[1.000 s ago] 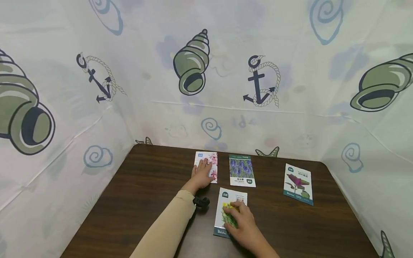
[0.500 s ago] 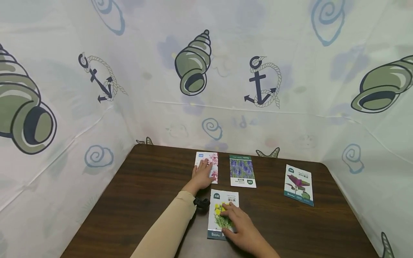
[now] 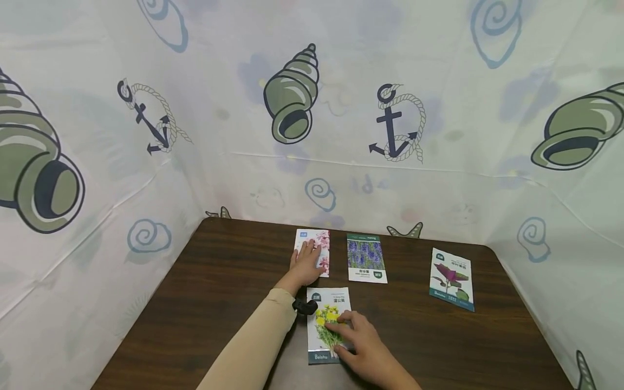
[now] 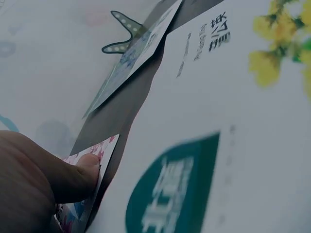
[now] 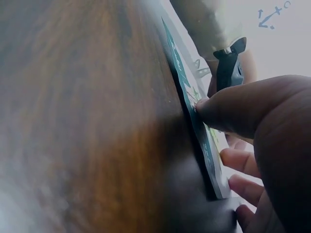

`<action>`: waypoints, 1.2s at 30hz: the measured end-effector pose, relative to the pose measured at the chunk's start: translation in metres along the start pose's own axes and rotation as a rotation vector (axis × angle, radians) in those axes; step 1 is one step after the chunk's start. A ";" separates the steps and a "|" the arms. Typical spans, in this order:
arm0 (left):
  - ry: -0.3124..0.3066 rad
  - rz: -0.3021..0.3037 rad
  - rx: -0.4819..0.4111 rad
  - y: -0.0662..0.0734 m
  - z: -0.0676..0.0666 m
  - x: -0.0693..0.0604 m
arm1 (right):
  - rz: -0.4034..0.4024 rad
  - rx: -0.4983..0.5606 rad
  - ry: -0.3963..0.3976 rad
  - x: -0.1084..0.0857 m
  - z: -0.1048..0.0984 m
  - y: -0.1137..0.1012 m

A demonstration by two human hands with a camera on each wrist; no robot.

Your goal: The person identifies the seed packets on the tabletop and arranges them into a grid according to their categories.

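My left hand [image 3: 306, 264] lies with fairly straight fingers on a seed packet with pink blossoms [image 3: 322, 238], covering its lower left. In front of me is a white seed packet with yellow flowers [image 3: 323, 327], flat and upright to my view. The fingertips of my right hand [image 3: 368, 346] rest on that packet's right side. In the right wrist view the thumb [image 5: 218, 114] presses on the packet's face, with the other fingers spread beside it. My left wrist's black camera [image 3: 305, 307] hides the packet's upper left corner.
A packet with purple flower spikes [image 3: 365, 255] lies right of the pink one, its print upside down. Farther right, a packet with a dark pink bloom [image 3: 451, 279] lies slightly turned. The brown wooden table [image 3: 234, 271] meets a shell-and-anchor patterned cloth [image 3: 244, 184] behind and at both sides.
The yellow-flower packet has slid left under my right fingers and turned straighter. My right fingertips now sit nearer its right edge. My left hand has stayed on the pink packet.
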State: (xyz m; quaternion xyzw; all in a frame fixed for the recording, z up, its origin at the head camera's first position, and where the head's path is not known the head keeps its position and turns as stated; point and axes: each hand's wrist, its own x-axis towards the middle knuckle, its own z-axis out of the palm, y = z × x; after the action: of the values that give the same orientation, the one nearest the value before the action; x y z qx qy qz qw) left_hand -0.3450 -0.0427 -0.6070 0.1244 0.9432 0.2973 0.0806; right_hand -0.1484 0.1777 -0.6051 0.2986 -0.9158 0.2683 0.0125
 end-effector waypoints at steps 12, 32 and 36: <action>0.011 0.010 0.002 0.001 0.001 -0.001 | -0.016 0.132 -0.088 -0.001 -0.003 -0.002; -0.018 -0.019 0.002 0.003 -0.004 -0.002 | -0.107 0.213 -0.221 0.000 -0.005 -0.006; -0.016 -0.019 0.004 0.006 -0.006 -0.004 | -0.112 0.231 -0.239 0.000 -0.006 -0.007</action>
State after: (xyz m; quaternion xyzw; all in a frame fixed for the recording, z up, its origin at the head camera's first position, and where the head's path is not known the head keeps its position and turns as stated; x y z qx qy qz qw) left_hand -0.3411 -0.0422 -0.5978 0.1180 0.9443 0.2935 0.0906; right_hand -0.1456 0.1757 -0.5962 0.3784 -0.8557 0.3334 -0.1160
